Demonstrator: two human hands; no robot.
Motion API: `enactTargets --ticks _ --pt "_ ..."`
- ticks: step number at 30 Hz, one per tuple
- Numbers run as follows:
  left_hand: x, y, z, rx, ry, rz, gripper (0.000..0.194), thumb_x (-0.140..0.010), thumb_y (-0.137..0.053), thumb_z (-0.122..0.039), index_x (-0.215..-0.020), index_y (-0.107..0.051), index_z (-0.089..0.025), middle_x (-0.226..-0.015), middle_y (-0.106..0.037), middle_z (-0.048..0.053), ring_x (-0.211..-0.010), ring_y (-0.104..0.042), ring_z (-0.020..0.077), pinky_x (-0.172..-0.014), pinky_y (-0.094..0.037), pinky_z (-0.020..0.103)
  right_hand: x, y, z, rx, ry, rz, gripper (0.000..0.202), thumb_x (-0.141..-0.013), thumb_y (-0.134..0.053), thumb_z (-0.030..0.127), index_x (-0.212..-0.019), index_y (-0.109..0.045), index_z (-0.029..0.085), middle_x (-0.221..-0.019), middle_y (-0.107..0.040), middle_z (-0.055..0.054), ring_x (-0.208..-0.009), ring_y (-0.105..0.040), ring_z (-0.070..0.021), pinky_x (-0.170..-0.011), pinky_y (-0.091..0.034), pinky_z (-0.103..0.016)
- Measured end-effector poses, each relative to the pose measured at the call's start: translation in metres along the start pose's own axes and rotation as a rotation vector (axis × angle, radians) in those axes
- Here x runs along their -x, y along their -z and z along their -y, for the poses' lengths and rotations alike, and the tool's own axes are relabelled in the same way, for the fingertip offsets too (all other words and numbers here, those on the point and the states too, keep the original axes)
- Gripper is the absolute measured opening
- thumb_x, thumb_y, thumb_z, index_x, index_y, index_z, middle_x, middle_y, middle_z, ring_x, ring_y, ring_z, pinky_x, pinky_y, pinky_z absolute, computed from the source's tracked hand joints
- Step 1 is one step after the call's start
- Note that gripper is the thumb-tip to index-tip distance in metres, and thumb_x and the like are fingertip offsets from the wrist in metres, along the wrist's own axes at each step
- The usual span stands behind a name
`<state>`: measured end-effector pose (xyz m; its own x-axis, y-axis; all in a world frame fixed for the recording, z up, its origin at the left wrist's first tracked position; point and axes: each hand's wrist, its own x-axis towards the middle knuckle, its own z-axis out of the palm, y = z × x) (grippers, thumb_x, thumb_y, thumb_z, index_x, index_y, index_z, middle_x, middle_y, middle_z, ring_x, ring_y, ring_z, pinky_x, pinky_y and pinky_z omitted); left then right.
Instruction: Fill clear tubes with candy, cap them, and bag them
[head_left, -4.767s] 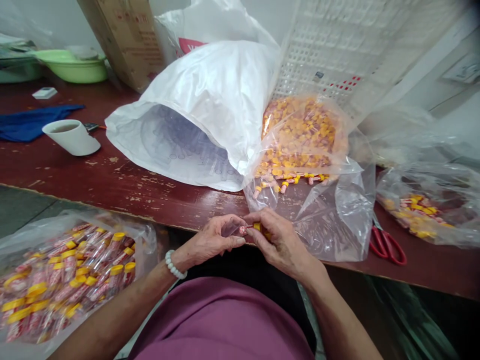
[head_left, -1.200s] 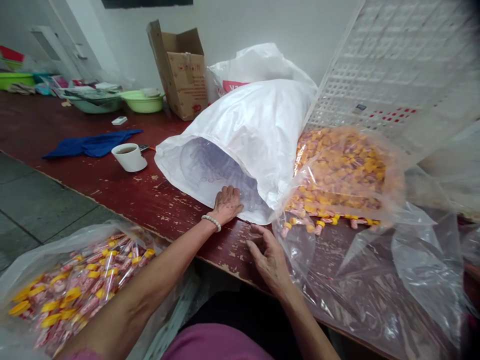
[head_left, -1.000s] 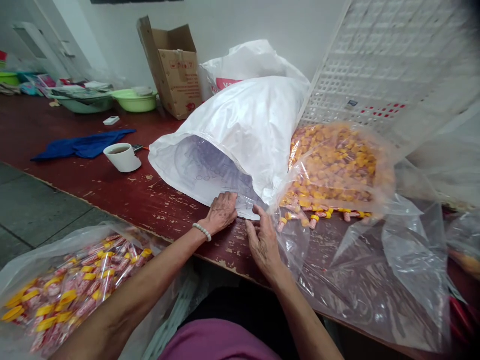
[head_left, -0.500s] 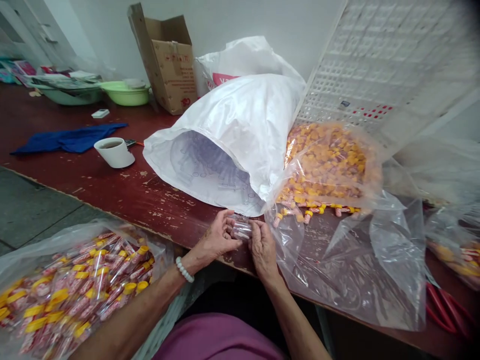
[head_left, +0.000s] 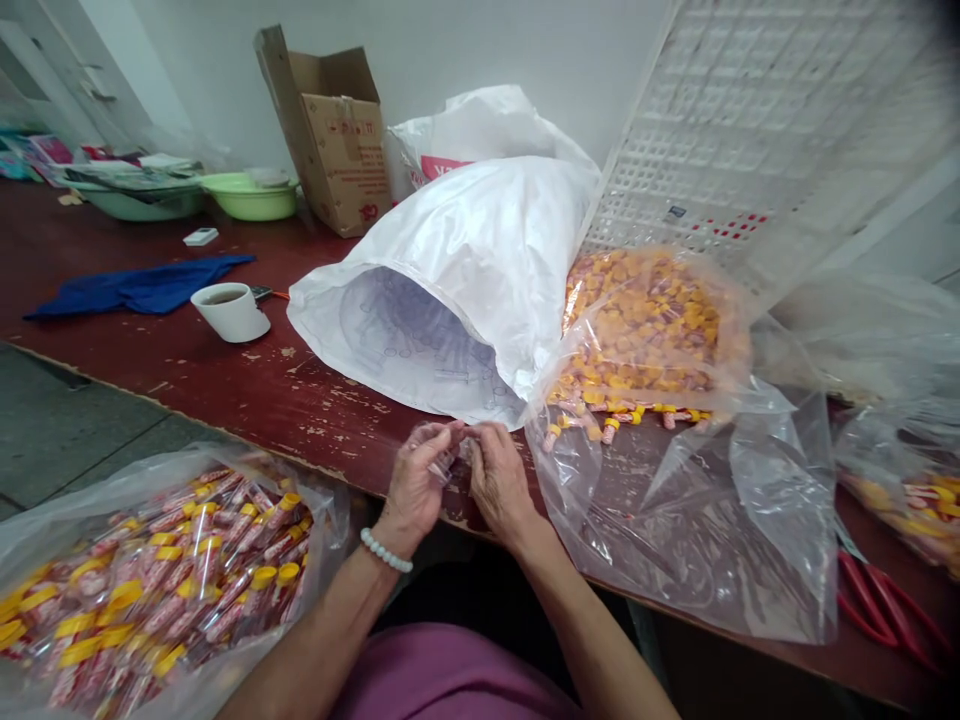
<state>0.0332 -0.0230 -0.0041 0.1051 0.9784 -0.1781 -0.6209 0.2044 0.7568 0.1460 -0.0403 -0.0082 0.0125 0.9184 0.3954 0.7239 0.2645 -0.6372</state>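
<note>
My left hand (head_left: 420, 478), with a pale bead bracelet at the wrist, is closed around clear plastic tubes (head_left: 444, 466); how many is hidden by the fingers. Close beside it, my right hand (head_left: 499, 482) has its thumb and fingers pinched at the right end of the tubes. What exactly its fingertips grip is hidden. Both hands are over the table's front edge, just below the mouth of a white sack (head_left: 480, 270) lying open with clear tubes inside. To the right, a clear bag (head_left: 645, 340) holds many small yellow-capped tubes, some spilling from its mouth.
At lower left sits a large clear bag of yellow-capped tubes (head_left: 165, 570). A white cup of dark liquid (head_left: 238, 320) and a blue cloth (head_left: 135, 288) are on the red table (head_left: 225, 380). Behind stand a carton (head_left: 346, 160) and white crate (head_left: 720, 150); red-handled scissors (head_left: 874, 605) lie right.
My left hand has turned upward and drawn slightly left with the tubes. The right hand has shifted left, its fingers now bent inward toward the left fingertips. The view has tilted slightly.
</note>
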Motion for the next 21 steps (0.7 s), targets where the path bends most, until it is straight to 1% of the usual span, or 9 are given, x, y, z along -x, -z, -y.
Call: enactTargets --ticks 2,3,5,7,10,13,16,19,21 --pt "-0.008 0.011 -0.007 -0.049 -0.010 -0.037 0.022 -0.065 -0.071 -0.024 -0.079 -0.055 -0.017 -0.066 -0.062 -0.004 -0.062 -0.061 0.0113 -0.060 -0.050 0.025 -0.016 0.005 -0.010 0.257 0.034 0.011 0.031 -0.087 -0.040 0.008 -0.108 -0.059 0.020 -0.125 -0.054 -0.012 -0.106 -0.049 -0.0250 -0.088 -0.040 -0.043" --pt "-0.011 0.015 -0.010 -0.111 -0.013 -0.041 0.023 -0.065 -0.072 -0.025 -0.079 -0.055 -0.017 -0.059 -0.057 -0.006 -0.053 -0.056 0.0094 -0.050 -0.047 0.022 -0.023 0.007 -0.015 0.346 0.037 0.041 0.030 -0.085 -0.042 0.007 -0.106 -0.060 0.020 -0.125 -0.055 -0.012 -0.106 -0.048 -0.0267 -0.087 -0.039 -0.045" --pt "-0.015 0.022 -0.011 -0.255 -0.040 -0.029 0.027 -0.063 -0.074 -0.026 -0.081 -0.055 -0.017 -0.052 -0.049 -0.009 -0.041 -0.044 0.0056 -0.038 -0.035 0.016 -0.031 0.008 -0.025 0.419 0.038 0.102 0.024 -0.085 -0.045 0.007 -0.094 -0.063 0.020 -0.111 -0.062 -0.013 -0.102 -0.049 -0.0279 -0.084 -0.040 -0.046" --pt "-0.016 0.025 -0.011 -0.371 -0.071 -0.003 0.033 -0.059 -0.076 -0.024 -0.085 -0.057 -0.016 -0.054 -0.047 -0.010 -0.037 -0.037 0.0028 -0.034 -0.028 0.015 -0.032 0.008 -0.028 0.405 0.031 0.113 0.022 -0.085 -0.045 0.008 -0.090 -0.064 0.018 -0.100 -0.064 -0.014 -0.097 -0.051 -0.0273 -0.081 -0.042 -0.044" --pt "-0.013 0.020 -0.011 -0.500 -0.110 0.043 0.038 -0.057 -0.078 -0.022 -0.090 -0.060 -0.015 -0.069 -0.057 -0.006 -0.045 -0.044 0.0025 -0.039 -0.034 0.015 -0.022 0.008 -0.020 0.324 0.000 0.060 0.028 -0.086 -0.046 0.011 -0.110 -0.057 0.016 -0.106 -0.063 -0.013 -0.099 -0.054 -0.0240 -0.084 -0.045 -0.039" --pt "-0.008 0.013 -0.013 -0.581 -0.109 0.162 0.034 -0.062 -0.076 -0.023 -0.093 -0.063 -0.015 -0.088 -0.065 0.002 -0.070 -0.059 0.0100 -0.059 -0.047 0.018 -0.006 0.012 -0.006 -0.077 -0.124 0.001 0.037 -0.086 -0.051 0.021 -0.122 -0.048 0.018 -0.105 -0.065 -0.007 -0.091 -0.061 -0.0179 -0.081 -0.049 -0.032" --pt "-0.005 0.009 -0.010 -0.559 -0.076 0.326 0.036 -0.066 -0.074 -0.022 -0.099 -0.063 -0.017 -0.096 -0.067 0.004 -0.087 -0.062 0.0152 -0.076 -0.050 0.024 0.006 0.018 0.001 -0.384 -0.217 -0.009 0.033 -0.087 -0.051 0.028 -0.119 -0.052 0.021 -0.100 -0.067 -0.004 -0.087 -0.064 -0.0163 -0.079 -0.051 -0.031" --pt "-0.005 0.007 -0.001 -0.509 -0.072 0.366 0.034 -0.064 -0.075 -0.018 -0.096 -0.063 -0.017 -0.097 -0.067 0.004 -0.091 -0.062 0.0159 -0.082 -0.049 0.025 0.015 0.021 0.004 -0.321 -0.137 -0.044 0.030 -0.086 -0.050 0.023 -0.114 -0.059 0.022 -0.109 -0.063 -0.006 -0.102 -0.060 -0.0171 -0.091 -0.047 -0.033" --pt "-0.004 0.006 0.006 -0.541 -0.085 0.353 0.032 -0.063 -0.074 -0.017 -0.093 -0.064 -0.016 -0.094 -0.068 0.004 -0.088 -0.063 0.0156 -0.079 -0.050 0.024 0.021 0.025 0.007 -0.233 -0.071 -0.052 0.032 -0.085 -0.050 0.019 -0.115 -0.059 0.023 -0.111 -0.059 -0.008 -0.105 -0.057 -0.0172 -0.094 -0.046 -0.033"
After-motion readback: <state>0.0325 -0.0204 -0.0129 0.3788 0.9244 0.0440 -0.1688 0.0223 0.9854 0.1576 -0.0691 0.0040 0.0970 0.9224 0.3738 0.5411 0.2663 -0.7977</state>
